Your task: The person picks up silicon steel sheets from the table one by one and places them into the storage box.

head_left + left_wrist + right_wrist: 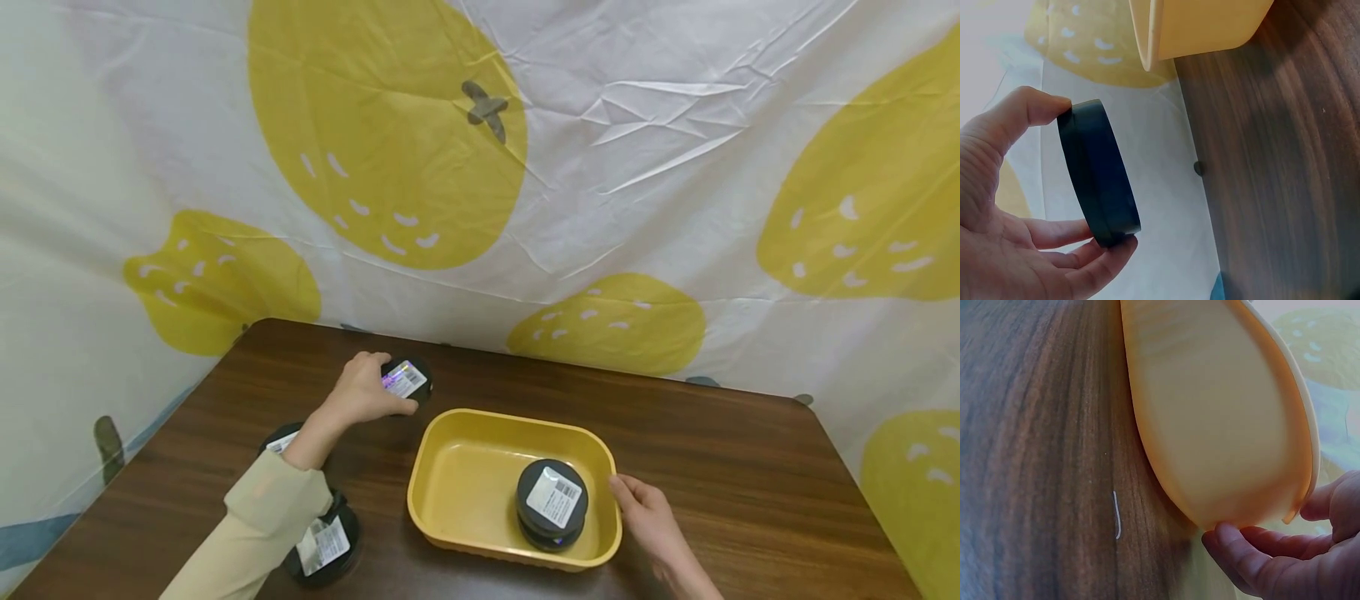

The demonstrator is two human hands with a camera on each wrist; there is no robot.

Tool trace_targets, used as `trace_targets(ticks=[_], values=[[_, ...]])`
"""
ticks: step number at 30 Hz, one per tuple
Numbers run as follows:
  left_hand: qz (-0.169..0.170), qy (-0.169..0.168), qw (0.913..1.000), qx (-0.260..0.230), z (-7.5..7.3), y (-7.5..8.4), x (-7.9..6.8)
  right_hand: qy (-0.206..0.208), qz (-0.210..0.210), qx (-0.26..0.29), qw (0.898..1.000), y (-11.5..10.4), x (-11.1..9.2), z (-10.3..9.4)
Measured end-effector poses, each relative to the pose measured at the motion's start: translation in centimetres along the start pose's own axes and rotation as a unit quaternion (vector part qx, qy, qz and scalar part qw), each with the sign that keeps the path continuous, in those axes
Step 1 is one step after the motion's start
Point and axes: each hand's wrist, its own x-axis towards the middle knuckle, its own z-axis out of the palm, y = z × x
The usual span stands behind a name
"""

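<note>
My left hand grips a flat round black container, thumb on one side of its edge and fingers on the other. The left wrist view shows that container lifted off the table, its smooth side facing the camera. A white label with a barcode is on its top. At the right end of a yellow plastic bin, my right hand pinches the wall, thumb over the rim and fingertips underneath outside. Inside the bin, at its right, a stack of black containers sits with a labelled top.
More labelled black containers, a near one and a farther one, lie on the left of the dark wooden table, partly hidden by my left forearm. A white cloth with yellow fruit prints hangs behind the table's far edge.
</note>
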Motion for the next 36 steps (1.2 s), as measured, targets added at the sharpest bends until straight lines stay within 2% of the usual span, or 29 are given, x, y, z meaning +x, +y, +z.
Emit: trace_targets(ticks=[5,14,36], values=[[0.001,0.002,1.0000,0.000,0.0,0.1,0.0,-0.001,0.003,0.000,1.000,-0.1,-0.1,0.0],[0.019,0.001,0.9998,0.006,-0.1,1.2,-0.5,0.004,0.004,0.004,1.000,-0.4,-0.3,0.1],[0.019,-0.029,0.9994,-0.005,1.0,2.6,-1.3,0.009,0.006,0.009,1.000,-0.3,-0.3,0.2]])
